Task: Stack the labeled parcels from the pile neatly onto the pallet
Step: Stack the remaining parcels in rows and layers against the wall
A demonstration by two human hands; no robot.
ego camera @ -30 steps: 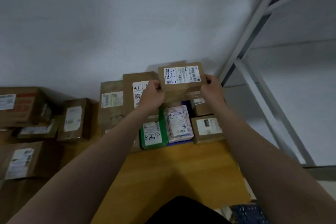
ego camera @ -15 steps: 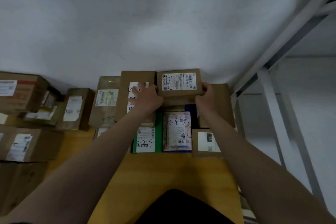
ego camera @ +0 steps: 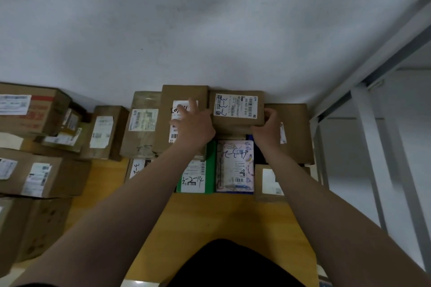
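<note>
Has lowered the small parcel [ego camera: 236, 109] since a moment ago, into the back row at 12 o'clock on the pallet [ego camera: 233, 216], snug beside the tall box [ego camera: 184, 98]. Lays the left hand [ego camera: 193, 123] with straight fingers across that box's label at 9 o'clock. Keeps the right hand [ego camera: 265, 128] curled round the parcel's 4 o'clock corner (thumb hidden). Looks all but placed; needs only release.
</note>
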